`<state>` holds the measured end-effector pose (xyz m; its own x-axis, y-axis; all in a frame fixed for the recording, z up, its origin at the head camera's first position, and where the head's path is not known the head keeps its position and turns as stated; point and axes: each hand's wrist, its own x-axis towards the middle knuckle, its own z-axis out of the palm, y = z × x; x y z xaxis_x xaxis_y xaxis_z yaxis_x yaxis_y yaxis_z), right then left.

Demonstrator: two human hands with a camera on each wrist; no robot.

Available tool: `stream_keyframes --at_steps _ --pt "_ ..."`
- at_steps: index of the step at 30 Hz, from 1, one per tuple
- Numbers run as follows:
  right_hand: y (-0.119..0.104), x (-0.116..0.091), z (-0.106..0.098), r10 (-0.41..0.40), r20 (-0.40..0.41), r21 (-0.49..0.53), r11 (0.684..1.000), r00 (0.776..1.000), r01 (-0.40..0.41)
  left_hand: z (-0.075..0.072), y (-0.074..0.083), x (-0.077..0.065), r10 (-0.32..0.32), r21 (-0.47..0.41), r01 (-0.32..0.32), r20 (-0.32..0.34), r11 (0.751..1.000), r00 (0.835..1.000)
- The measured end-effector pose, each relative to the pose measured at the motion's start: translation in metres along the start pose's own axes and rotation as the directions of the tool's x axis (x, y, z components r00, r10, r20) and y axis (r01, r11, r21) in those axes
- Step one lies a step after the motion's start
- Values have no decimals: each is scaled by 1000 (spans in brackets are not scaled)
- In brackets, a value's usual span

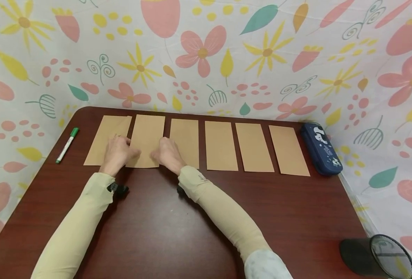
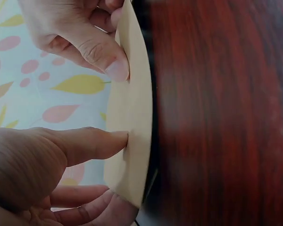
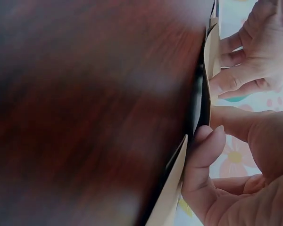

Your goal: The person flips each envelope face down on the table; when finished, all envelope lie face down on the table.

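Note:
Several brown kraft-paper rectangles lie in a row on the table, and both hands are at the second from the left (image 1: 146,143). My left hand (image 1: 118,152) pinches its left edge, with the thumb (image 2: 96,143) on top and the fingertips at the side. The right hand (image 1: 168,154) pinches the opposite edge between thumb and curled fingers (image 3: 203,165). In the left wrist view the paper (image 2: 132,108) bows slightly between the thumbs. The leftmost rectangle (image 1: 99,143) lies partly under the left hand, and the third (image 1: 186,139) is beside the right hand.
A green-capped white marker (image 1: 67,145) lies at the left of the dark wooden table (image 1: 150,240). On the right are more paper rectangles (image 1: 221,145), a dark blue pencil case (image 1: 321,149) and a black mesh holder (image 1: 357,254) on its side. Flower-print cloth (image 1: 199,89) hangs behind.

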<state>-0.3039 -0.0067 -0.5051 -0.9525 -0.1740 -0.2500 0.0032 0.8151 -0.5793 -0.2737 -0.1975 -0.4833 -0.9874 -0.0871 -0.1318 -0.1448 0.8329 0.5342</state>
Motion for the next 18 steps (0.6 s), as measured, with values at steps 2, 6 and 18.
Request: stream_keyframes --at_steps 2,6,18 --pt "2 5 2 -10 0 -33 999 1000 10 6 -7 7 1 27 0 -13 1000 1000" --pt "3 10 6 -17 -9 -99 995 1000 16 13 -14 15 11 70 -9 -32 998 999" --pt "3 11 9 -42 -14 -142 989 999 39 11 -11 13 43 72 -40 -33 997 999"
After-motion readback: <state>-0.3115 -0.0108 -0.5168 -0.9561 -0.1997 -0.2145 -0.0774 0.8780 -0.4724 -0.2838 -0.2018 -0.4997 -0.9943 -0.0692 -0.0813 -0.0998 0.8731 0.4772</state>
